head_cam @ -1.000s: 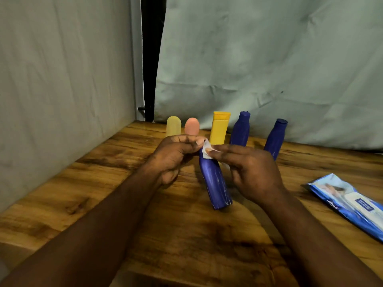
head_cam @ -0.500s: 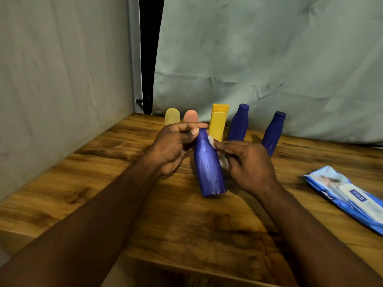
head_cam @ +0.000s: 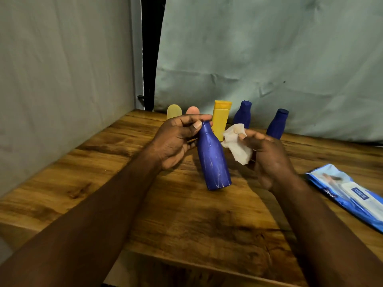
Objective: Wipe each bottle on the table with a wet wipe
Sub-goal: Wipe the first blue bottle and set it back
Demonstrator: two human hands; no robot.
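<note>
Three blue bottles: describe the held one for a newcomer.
On the wooden table, look in front of the back row. The blue bottle there is tilted, its neck gripped by the left hand; the other two blues stand upright in the row.

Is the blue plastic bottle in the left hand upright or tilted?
Tilted: the left hand grips the blue plastic bottle by its neck, base slanting rightward.

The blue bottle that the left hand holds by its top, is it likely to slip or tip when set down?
Probably somewhat slippery: the blue bottle shows wet-looking streaks on smooth plastic. It seems light, since the left hand holds it by fingertips at the cap. Tall and narrow, it may tip easily.
</note>
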